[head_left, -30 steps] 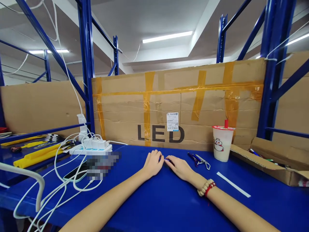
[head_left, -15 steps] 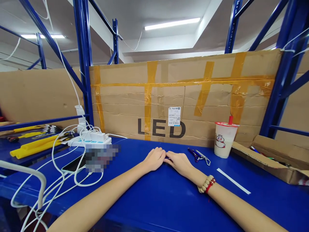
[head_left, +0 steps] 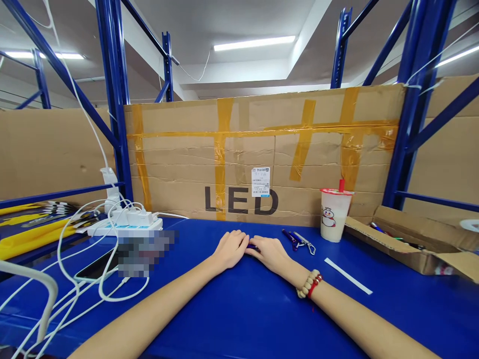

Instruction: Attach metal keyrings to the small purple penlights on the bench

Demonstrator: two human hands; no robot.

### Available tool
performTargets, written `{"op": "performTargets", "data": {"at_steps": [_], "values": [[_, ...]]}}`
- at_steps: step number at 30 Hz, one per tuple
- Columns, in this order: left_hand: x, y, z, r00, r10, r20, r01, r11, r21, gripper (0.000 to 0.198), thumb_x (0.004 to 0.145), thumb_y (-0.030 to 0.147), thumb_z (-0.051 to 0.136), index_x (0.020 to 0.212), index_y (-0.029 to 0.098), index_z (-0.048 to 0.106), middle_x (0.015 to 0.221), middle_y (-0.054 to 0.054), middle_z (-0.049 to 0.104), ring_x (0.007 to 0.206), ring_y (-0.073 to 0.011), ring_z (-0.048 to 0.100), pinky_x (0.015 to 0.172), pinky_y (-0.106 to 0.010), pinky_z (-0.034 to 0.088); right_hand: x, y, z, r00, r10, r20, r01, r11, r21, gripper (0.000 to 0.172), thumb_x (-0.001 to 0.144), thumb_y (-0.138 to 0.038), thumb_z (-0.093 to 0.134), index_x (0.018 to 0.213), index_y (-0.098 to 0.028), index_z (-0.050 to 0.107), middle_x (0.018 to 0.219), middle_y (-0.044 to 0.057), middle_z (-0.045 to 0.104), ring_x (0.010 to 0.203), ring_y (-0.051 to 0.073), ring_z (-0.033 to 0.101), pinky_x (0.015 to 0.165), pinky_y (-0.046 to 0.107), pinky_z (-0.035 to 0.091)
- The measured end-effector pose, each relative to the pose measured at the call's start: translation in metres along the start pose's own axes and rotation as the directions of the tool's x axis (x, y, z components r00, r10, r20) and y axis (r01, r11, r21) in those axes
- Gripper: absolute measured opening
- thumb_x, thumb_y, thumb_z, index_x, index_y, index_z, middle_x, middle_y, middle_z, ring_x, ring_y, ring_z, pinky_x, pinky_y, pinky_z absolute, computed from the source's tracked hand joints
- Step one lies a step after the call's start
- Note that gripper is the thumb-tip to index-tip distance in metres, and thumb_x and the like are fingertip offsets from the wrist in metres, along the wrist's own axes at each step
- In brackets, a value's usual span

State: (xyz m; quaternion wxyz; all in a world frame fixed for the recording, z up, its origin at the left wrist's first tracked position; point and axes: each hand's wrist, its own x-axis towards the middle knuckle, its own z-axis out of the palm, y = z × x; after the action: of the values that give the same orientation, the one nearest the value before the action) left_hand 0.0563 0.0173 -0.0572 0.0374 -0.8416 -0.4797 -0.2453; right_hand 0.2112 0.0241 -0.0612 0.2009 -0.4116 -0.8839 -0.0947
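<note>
My left hand (head_left: 231, 249) rests on the blue tabletop (head_left: 239, 309) with its fingers curled together. Against its fingertips lies my right hand (head_left: 270, 253), also closed, with a beaded bracelet (head_left: 310, 284) and a red cord at the wrist. A slim dark purple object (head_left: 252, 246) shows between the two hands; most of it is covered by fingers, so its kind is hidden. Just right of my right hand lie a dark purple pen-like item (head_left: 289, 238) and a silver metal clip (head_left: 307, 243).
A drink cup (head_left: 332, 219) with a red straw stands at the right, beside an open cardboard box (head_left: 396, 249). A white strip (head_left: 348, 275) lies in front. On the left are a power strip (head_left: 127, 227), a phone (head_left: 99, 265) and tangled white cables (head_left: 108, 299). Cardboard (head_left: 179, 164) stands behind.
The view has turned slightly to the right, so the surroundings sit further left in the picture. Both hands stay together in the same place on the table.
</note>
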Motion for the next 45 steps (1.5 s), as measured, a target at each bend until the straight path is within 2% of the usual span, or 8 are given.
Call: {"op": "performTargets", "data": {"at_steps": [4, 7, 9, 13, 17, 26, 33, 45], "values": [[0.004, -0.009, 0.006, 0.994, -0.094, -0.056, 0.073, 0.952, -0.299, 0.039, 0.086, 0.034, 0.023, 0.066, 0.019, 0.052, 0.074, -0.004, 0.057, 0.079, -0.02, 0.05, 0.076, -0.034, 0.035, -0.001, 0.0, -0.002, 1.0, -0.019, 0.005, 0.019, 1.0, -0.01, 0.043, 0.088, -0.051, 0.031, 0.092, -0.02, 0.06, 0.089, 0.006, 0.064, 0.078, 0.019, 0.061, 0.06, 0.025, 0.037], [0.011, -0.022, 0.012, 0.951, -0.308, 0.01, 0.227, 0.68, -0.697, 0.043, 0.083, 0.04, 0.021, 0.062, 0.018, 0.052, 0.066, -0.004, 0.056, 0.069, -0.0171, 0.053, 0.065, -0.029, 0.038, -0.001, 0.0, -0.002, 1.0, -0.01, 0.021, 0.01, 1.0, 0.004, 0.043, 0.087, -0.053, 0.032, 0.093, -0.021, 0.06, 0.09, 0.005, 0.065, 0.08, 0.019, 0.061, 0.06, 0.024, 0.037], [0.014, -0.029, 0.015, 0.917, -0.396, 0.054, 0.269, 0.509, -0.818, 0.041, 0.08, 0.042, 0.026, 0.064, 0.016, 0.053, 0.063, -0.003, 0.055, 0.062, -0.0153, 0.052, 0.058, -0.026, 0.037, 0.0, 0.001, -0.001, 1.0, -0.009, 0.006, 0.009, 1.0, 0.021, 0.041, 0.087, -0.053, 0.033, 0.093, -0.022, 0.06, 0.09, 0.004, 0.066, 0.082, 0.018, 0.061, 0.06, 0.024, 0.037], [0.016, -0.033, 0.016, 0.891, -0.451, 0.052, 0.238, 0.366, -0.9, 0.036, 0.075, 0.043, 0.034, 0.068, 0.015, 0.055, 0.065, -0.003, 0.055, 0.059, -0.0129, 0.051, 0.054, -0.023, 0.034, -0.001, 0.003, 0.002, 0.998, 0.013, -0.06, -0.011, 0.999, 0.047, 0.038, 0.086, -0.051, 0.036, 0.092, -0.023, 0.061, 0.088, 0.002, 0.066, 0.08, 0.017, 0.061, 0.061, 0.023, 0.036], [0.014, -0.028, 0.015, 0.89, -0.449, 0.077, 0.245, 0.328, -0.913, 0.037, 0.075, 0.042, 0.031, 0.07, 0.014, 0.055, 0.068, -0.003, 0.056, 0.06, -0.0123, 0.052, 0.055, -0.023, 0.034, -0.001, 0.004, 0.003, 0.995, 0.031, -0.091, -0.023, 0.996, 0.092, 0.037, 0.086, -0.052, 0.038, 0.092, -0.024, 0.062, 0.087, 0.001, 0.066, 0.079, 0.016, 0.061, 0.061, 0.023, 0.037], [0.014, -0.026, 0.016, 0.899, -0.43, 0.08, 0.253, 0.361, -0.898, 0.04, 0.073, 0.047, 0.03, 0.071, 0.015, 0.055, 0.069, -0.004, 0.056, 0.063, -0.0141, 0.053, 0.057, -0.024, 0.035, -0.001, 0.003, 0.003, 0.994, 0.075, -0.077, -0.064, 0.989, 0.137, 0.037, 0.087, -0.05, 0.036, 0.096, -0.023, 0.06, 0.091, 0.003, 0.066, 0.083, 0.018, 0.061, 0.066, 0.025, 0.04], [0.014, -0.023, 0.014, 0.901, -0.421, 0.102, 0.246, 0.304, -0.92, 0.037, 0.073, 0.045, 0.033, 0.07, 0.015, 0.054, 0.067, -0.003, 0.056, 0.063, -0.0139, 0.052, 0.056, -0.023, 0.035, 0.0, 0.008, 0.01, 0.982, 0.142, -0.127, -0.087, 0.927, 0.365, 0.03, 0.087, -0.045, 0.04, 0.097, -0.025, 0.059, 0.098, 0.0, 0.064, 0.088, 0.015, 0.058, 0.074, 0.025, 0.04], [0.015, -0.022, 0.009, 0.858, -0.492, 0.149, 0.277, 0.197, -0.941, 0.035, 0.074, 0.04, 0.033, 0.067, 0.013, 0.054, 0.065, -0.003, 0.054, 0.059, -0.012, 0.051, 0.053, -0.021, 0.034, -0.001, 0.003, 0.006, 0.984, 0.166, -0.071, -0.134, 0.935, 0.327, 0.033, 0.086, -0.049, 0.038, 0.088, -0.024, 0.059, 0.083, -0.001, 0.064, 0.072, 0.013, 0.056, 0.057, 0.023, 0.034]]}}
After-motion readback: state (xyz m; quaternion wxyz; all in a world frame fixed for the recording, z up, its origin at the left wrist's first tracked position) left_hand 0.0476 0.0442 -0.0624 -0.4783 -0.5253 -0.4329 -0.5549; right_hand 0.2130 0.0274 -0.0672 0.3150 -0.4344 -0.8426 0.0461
